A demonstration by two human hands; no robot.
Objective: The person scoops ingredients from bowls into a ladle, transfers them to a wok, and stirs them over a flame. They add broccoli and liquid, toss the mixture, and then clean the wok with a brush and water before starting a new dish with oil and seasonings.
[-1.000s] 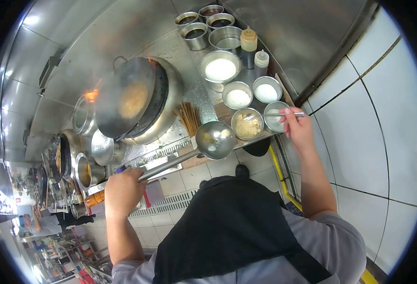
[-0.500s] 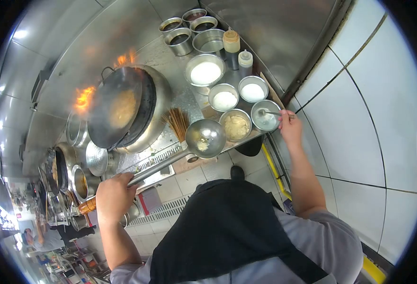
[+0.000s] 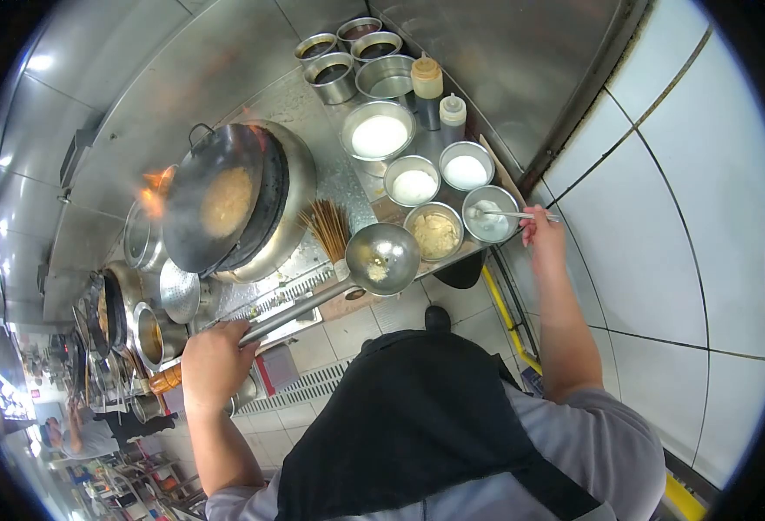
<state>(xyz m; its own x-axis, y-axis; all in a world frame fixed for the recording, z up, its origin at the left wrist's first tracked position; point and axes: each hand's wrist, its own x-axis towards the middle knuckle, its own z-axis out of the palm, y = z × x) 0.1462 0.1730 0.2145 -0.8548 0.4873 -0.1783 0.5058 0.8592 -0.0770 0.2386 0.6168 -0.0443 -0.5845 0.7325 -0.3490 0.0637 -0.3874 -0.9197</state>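
My left hand (image 3: 215, 363) is wrapped round the long handle of a steel ladle (image 3: 393, 247). A small pale clump lies in the ladle's bowl, beside the metal bowl of pale yellow paste (image 3: 434, 233). On the right, my right hand (image 3: 542, 227) pinches the handle of a spoon (image 3: 513, 214). The spoon's head is in a metal bowl of whitish contents (image 3: 489, 227). At the left, a dark wok (image 3: 198, 165) sits tilted on a burner, with brown food (image 3: 228, 202) in it and flames behind.
Bowls of white powder (image 3: 466, 172), squeeze bottles (image 3: 427, 82) and pots of dark sauce (image 3: 330, 75) line the counter. A bamboo brush (image 3: 327, 227) stands near the ladle. White tiles (image 3: 652, 234) wall the right side. Another person (image 3: 76, 438) is far off at lower left.
The spoon has swung flatter, its handle now reaching past my right hand to the right. My left hand and the ladle shifted only slightly. The flames by the wok have shrunk.
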